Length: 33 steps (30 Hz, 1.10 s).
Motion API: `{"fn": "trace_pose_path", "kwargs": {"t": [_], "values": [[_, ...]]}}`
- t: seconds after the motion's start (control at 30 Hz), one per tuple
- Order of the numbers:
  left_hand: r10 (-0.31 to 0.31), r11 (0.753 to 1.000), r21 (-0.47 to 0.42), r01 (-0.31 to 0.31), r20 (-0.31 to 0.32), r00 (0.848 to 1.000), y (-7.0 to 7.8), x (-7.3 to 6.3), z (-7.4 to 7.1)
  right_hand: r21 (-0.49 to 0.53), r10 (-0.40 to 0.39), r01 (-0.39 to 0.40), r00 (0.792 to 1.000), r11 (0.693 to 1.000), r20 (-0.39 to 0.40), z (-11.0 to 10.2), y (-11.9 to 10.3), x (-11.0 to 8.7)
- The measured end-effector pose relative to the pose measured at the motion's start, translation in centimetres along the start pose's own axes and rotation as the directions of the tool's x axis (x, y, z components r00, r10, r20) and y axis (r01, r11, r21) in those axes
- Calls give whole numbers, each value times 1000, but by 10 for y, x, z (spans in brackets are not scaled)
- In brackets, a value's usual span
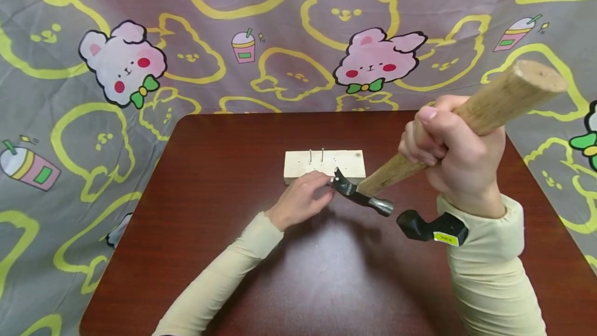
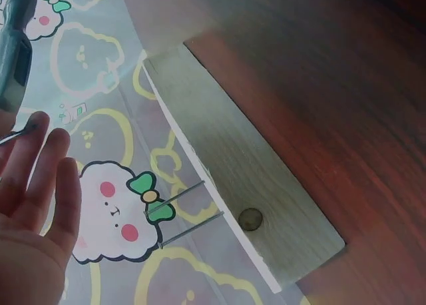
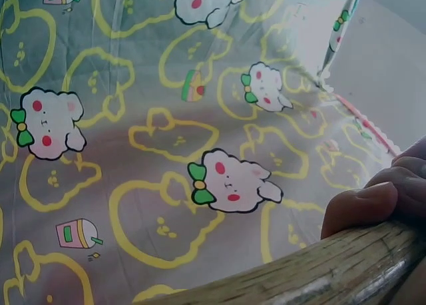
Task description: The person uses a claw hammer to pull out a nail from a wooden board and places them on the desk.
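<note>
My right hand (image 1: 459,144), raised at the right, grips the wooden handle of a claw hammer (image 1: 396,172). The hammer's dark head hangs low, with its claw beside the fingertips of my left hand (image 1: 305,196); whether they touch I cannot tell. My left hand is at the near edge of a pale wood block (image 1: 298,170). In the left wrist view its fingers pinch a thin metal nail (image 2: 16,137), partly hidden. Two nails (image 1: 322,155) stand upright in the block. The right wrist view shows only part of the handle (image 3: 319,265) and some fingers.
The block lies on a dark reddish-brown table (image 1: 210,170). Behind and beside the table hangs a grey cloth (image 1: 289,30) printed with cartoon figures. A black device (image 1: 431,228) with a yellow label sits at my right wrist.
</note>
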<state>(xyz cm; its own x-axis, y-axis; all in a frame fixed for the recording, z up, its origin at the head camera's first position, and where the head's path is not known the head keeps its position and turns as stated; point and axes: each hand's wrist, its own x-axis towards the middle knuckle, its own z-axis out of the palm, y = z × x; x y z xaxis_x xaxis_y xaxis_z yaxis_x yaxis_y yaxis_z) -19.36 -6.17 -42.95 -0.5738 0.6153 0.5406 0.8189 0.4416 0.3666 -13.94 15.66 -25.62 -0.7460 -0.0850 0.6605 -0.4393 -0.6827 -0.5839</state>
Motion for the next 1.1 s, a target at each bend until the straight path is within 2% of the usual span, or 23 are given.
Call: {"fn": "trace_pose_path", "kwargs": {"t": [0.5, 0.8, 1.1], "values": [[35, 999, 12, -35, -6, 999, -1, 2, -3, -21, 4, -3, 1000, 1000, 17, -1, 1, -2], [18, 1000, 4, -18, -3, 1000, -1, 3, -2, -17, 6, -5, 1000, 1000, 22, -3, 2, -3], [29, 999, -28, -30, -46, 999, -3, 2, -1, -31, 13, -13, 1000, 999, 10, -9, 6, -6]]}}
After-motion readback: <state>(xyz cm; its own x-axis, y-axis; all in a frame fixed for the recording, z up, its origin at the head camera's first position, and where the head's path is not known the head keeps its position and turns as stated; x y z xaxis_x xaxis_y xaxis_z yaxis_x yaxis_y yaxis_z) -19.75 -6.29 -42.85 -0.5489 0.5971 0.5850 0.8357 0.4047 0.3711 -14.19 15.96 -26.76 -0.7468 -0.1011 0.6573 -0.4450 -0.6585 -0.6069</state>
